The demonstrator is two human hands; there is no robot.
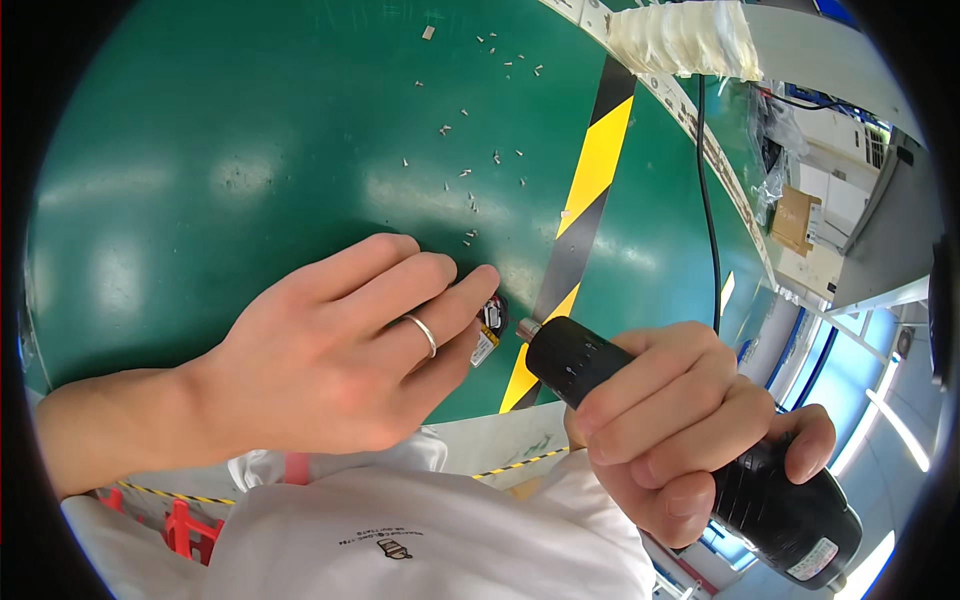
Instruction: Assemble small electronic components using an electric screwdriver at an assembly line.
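My right hand point(690, 420) is wrapped round a black electric screwdriver point(565, 355), its metal tip pointing left toward my other hand. My left hand point(350, 340), with a ring on one finger, rests over the near part of the green table with its fingers curled together. At its fingertips is a small dark rounded device point(493, 313) with a yellow-and-white label, mostly hidden by the fingers. The screwdriver tip is a short way right of this device, apart from it. Several small screws point(473, 203) lie scattered beyond my left hand.
Yellow-and-black striped tape point(595, 150) crosses the green tabletop point(250, 120). A black cable point(708, 200) hangs down behind the screwdriver. A pale metal frame point(720, 160) runs along the table's right side, with a cardboard box point(795, 218) beyond it.
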